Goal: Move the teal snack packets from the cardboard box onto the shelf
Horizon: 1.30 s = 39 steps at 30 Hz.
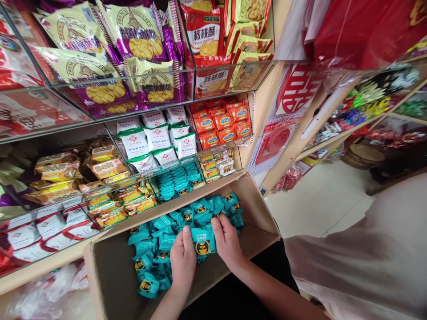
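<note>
From my side: left hand (183,260) and right hand (228,242) pinched opposite ends of one teal packet (204,243) above the carton (262,222), nearer its right end. Step, as judged: two-handed packet handling. Next move seemed to need light, even grips.

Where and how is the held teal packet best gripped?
The teal packet is probably best pinched at its side edges, left hand from the left, right hand from the right: its sides face the hands, printed front showing between them.
</note>
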Tool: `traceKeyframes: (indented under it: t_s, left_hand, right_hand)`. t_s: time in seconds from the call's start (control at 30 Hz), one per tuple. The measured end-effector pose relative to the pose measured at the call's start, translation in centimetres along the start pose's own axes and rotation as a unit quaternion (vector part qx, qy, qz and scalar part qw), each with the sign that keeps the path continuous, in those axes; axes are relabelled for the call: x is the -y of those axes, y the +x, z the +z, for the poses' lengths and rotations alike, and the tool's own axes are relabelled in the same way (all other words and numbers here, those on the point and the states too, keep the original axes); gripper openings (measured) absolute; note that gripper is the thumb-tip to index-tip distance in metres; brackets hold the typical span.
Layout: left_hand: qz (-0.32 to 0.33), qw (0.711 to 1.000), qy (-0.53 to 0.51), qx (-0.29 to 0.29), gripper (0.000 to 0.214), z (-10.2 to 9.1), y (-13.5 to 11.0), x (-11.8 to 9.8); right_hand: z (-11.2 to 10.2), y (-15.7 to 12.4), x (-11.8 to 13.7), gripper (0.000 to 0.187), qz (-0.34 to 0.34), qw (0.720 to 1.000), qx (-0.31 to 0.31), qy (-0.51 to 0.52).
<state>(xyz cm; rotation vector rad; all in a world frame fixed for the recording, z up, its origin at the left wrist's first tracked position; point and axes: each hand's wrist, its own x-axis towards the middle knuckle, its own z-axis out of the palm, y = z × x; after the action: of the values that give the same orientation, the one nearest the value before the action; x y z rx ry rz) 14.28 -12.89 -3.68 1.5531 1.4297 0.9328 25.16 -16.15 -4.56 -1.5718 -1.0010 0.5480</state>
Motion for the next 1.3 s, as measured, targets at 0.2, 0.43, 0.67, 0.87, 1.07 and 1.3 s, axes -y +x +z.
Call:
traceKeyframes:
  t_s: [0.2,0.43,0.67,0.87,1.07,1.3]
  left_hand:
    - [0.057,0.998,0.029,-0.020,0.035,0.0,0.5,0.7]
    - [0.037,0.999,-0.010,0.000,0.035,0.2,0.4,0.9]
    - [0.085,0.979,0.024,0.183,0.027,-2.7,1.2,0.5]
    - [0.115,0.868,0.107,0.471,0.027,-5.2,2.6,-4.6]
    - [0.165,0.955,0.130,0.208,0.033,-5.7,9.5,-7.4]
    - [0.190,0.903,0.326,0.205,0.033,-1.6,18.9,-3.9]
  right_hand:
    - [-0.2,0.4,0.0,0.032,0.021,1.000,-0.016,-0.002]
    - [-0.1,0.4,0.1,0.032,0.062,0.997,-0.014,0.050]
    - [-1.6,0.3,-0.6,0.031,-0.008,0.992,0.122,0.015]
    - [-2.2,-0.2,0.3,0.029,-0.043,0.983,0.175,0.034]
    - [-4.2,0.8,-3.3,0.034,0.018,0.995,0.092,-0.015]
    - [-5.4,-0.9,-7.8,0.035,0.022,0.977,0.153,-0.146]
